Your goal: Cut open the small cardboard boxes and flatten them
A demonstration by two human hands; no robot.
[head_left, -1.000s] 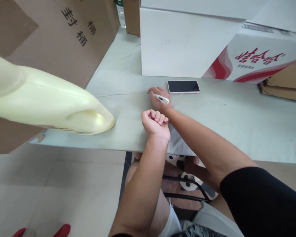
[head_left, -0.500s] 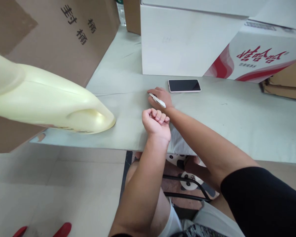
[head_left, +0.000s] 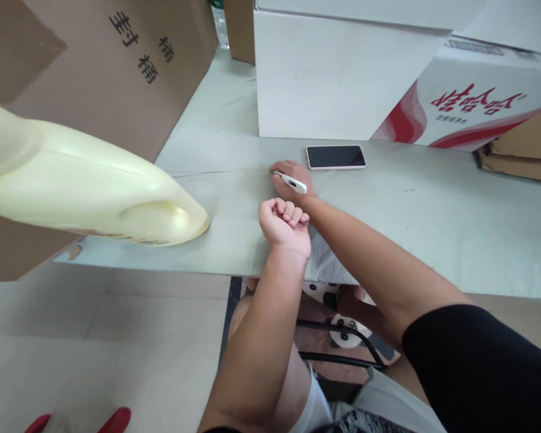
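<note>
My right hand (head_left: 289, 170) rests low over the table beyond my left hand, its fingers closed on a slim white digital thermometer (head_left: 294, 183). The thermometer's thin tip points left, its wider end slants right towards me, and a small dark window shows on its face. My left hand (head_left: 285, 227) is turned palm up with the fingers curled in, and nothing shows in it. It is just in front of my right wrist; whether they touch I cannot tell. A phone (head_left: 336, 157) with a dark screen lies just beyond my right hand.
A smooth pale yellow plastic object (head_left: 94, 180) juts in from the left above the table (head_left: 433, 222). A brown carton (head_left: 171, 90) stands at left, a white box (head_left: 315, 78) and a red-and-white carton (head_left: 473, 102) at the back.
The thermometer has turned slightly in my right hand, so its face with the dark window now shows, and its wide end sits a little further right. My left hand stays almost still.
</note>
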